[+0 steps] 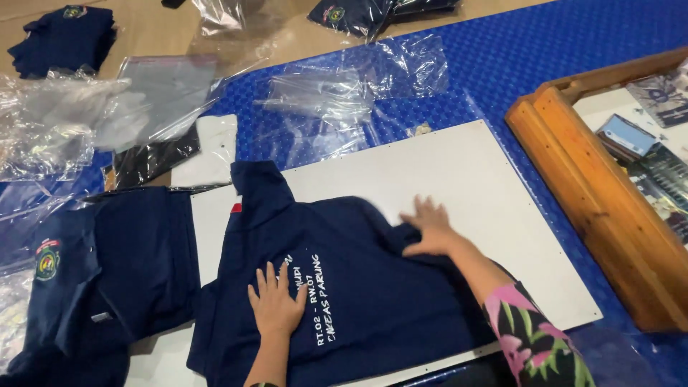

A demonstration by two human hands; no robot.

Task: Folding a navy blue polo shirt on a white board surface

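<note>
— What is the biggest thing here, and what is it made of?

— The blue floor mat [545,64], a plastic sheet with a small raised pattern. On it lies a flat white board [459,179], rectangular, smooth, with tiny holes along the edge. At 3 o'clock stands a wooden frame [588,186], orange-brown and glossy, with small packets inside that are too blurred to tell.

— And the cloth?

— A navy shirt [358,287] of matte woven fabric lies back-up on the board, with white lettering near its middle. A second navy shirt [107,265] with a round badge is at 9 o'clock, just beside it.

— The hands?

— The left hand [276,304] is open, fingers spread, pressing flat on the shirt at 6 o'clock. The right hand [430,228], also open, presses a fold of the same shirt near the centre; its sleeve [537,344] is floral.

— Any bags?

— Clear crinkled plastic bags [322,93] at 12 o'clock, seemingly empty; one bag [351,14] at the top holds a folded navy shirt.
</note>
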